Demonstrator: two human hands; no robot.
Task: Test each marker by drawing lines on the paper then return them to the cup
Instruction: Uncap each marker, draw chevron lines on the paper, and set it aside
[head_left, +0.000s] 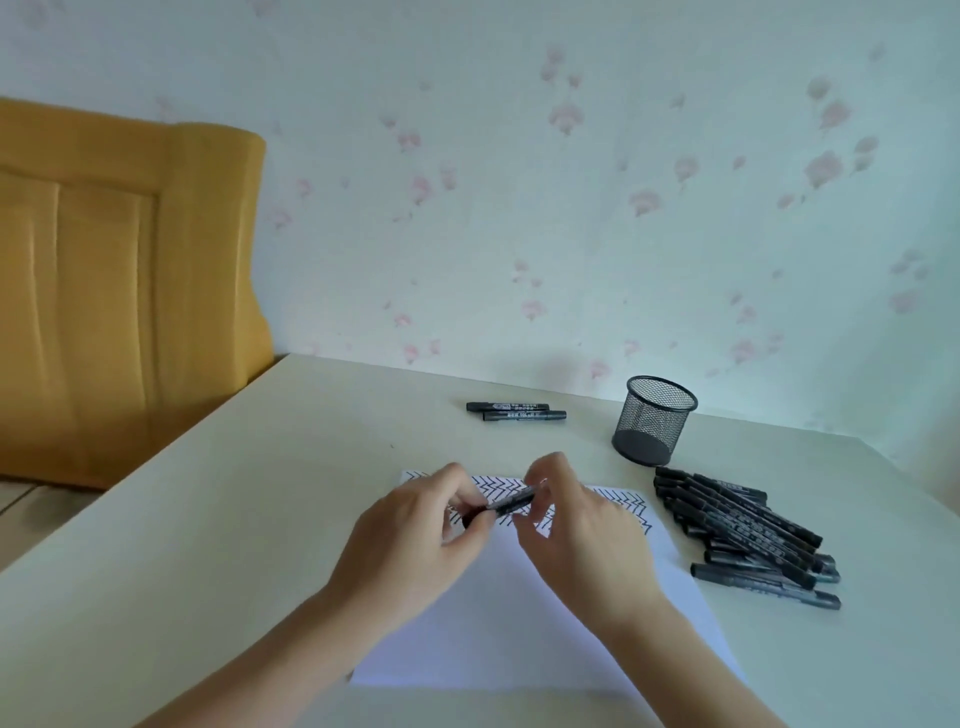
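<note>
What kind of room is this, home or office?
Probably a home, though it's a guess. The wall carries pink floral wallpaper, a mustard upholstered chair stands at the left of the pale table, and the desk gear is a mesh cup and loose markers.

A pale room corner is shown, with floral wallpaper, a cream tabletop and a mustard-yellow upholstered piece.

The wall (519, 156) is covered in pale, greenish-white wallpaper scattered with faded pink flower motifs. The far edge of the tabletop (208, 519) is set against this wall, and its far left corner is seen just beside the mustard-yellow upholstered piece (114, 291), whose front is marked by stitched panel seams. A strip of light flooring (31, 509) is glimpsed beyond the left edge of the tabletop. The scene is lit softly and evenly, and only faint shadows are cast on the tabletop.
</note>
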